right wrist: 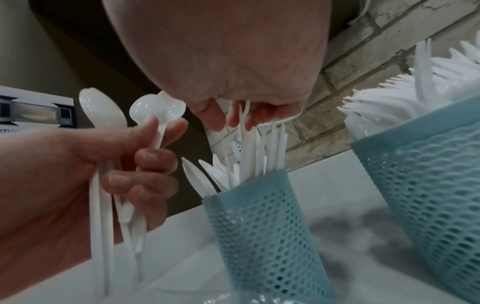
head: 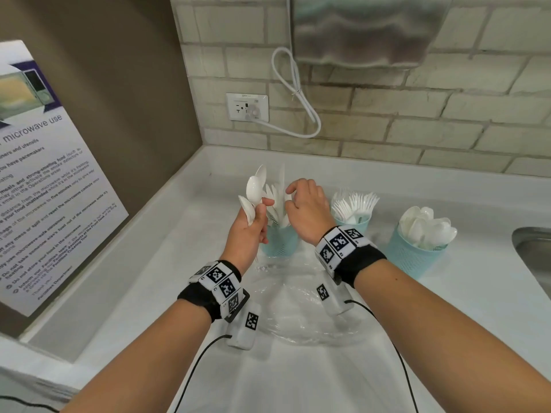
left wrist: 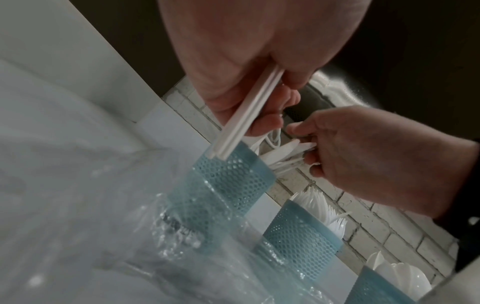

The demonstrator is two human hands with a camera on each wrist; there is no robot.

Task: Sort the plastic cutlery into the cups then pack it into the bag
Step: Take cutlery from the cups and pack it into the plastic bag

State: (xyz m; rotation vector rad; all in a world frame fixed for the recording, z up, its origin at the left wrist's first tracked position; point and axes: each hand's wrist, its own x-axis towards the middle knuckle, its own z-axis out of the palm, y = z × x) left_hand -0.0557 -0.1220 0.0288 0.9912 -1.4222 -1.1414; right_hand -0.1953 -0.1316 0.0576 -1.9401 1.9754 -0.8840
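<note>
My left hand (head: 260, 214) grips a bunch of white plastic spoons (head: 255, 186) by their handles, bowls up, just left of the knife cup (head: 280, 242). In the left wrist view their handles (left wrist: 248, 112) hang toward that cup (left wrist: 233, 174). My right hand (head: 298, 204) hovers over the cup's mouth, its fingertips (right wrist: 217, 118) pinching a knife (right wrist: 244, 123) among the upright knives. To the right stand a teal mesh cup of forks (head: 359, 221) and another of spoons (head: 414, 259). A clear plastic bag (head: 298, 311) lies flat in front of the cups.
A steel sink (head: 533, 254) edges in at the far right. A brick wall with a socket and looped white cord (head: 295, 93) runs behind the cups. A microwave notice (head: 44, 174) hangs on the brown left wall. The white counter (head: 447, 308) extends toward me.
</note>
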